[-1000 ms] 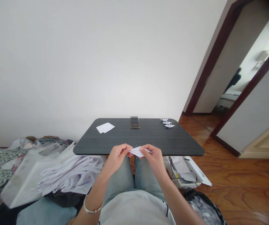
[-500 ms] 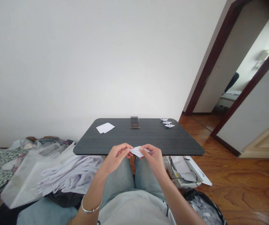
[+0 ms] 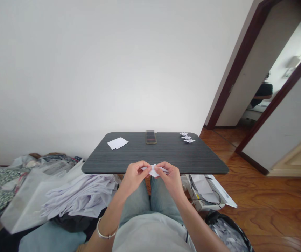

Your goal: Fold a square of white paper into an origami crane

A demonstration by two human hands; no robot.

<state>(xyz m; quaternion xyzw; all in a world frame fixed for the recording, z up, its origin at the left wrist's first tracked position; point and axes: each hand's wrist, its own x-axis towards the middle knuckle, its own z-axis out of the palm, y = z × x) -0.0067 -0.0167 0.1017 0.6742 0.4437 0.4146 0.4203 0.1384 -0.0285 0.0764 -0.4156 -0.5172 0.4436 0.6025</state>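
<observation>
A small folded piece of white paper is held at the near edge of the dark table. My left hand pinches its left side between thumb and fingers. On its right side my right hand does the same, thumb on top. The fingers cover much of the paper, so its exact shape is partly hidden. Several folded paper cranes stand in a row at the table's back right. White paper sheets lie overlapping at the back left.
A phone rests at the table's back middle, near the wall. Piled clothes lie on the left. To the right are a box with cables and a black bag of paper scraps. A person shows through the doorway.
My left hand has shifted slightly right, closer to my right hand, with its thumb further onto the paper. A person has come more into view beyond the doorway.
</observation>
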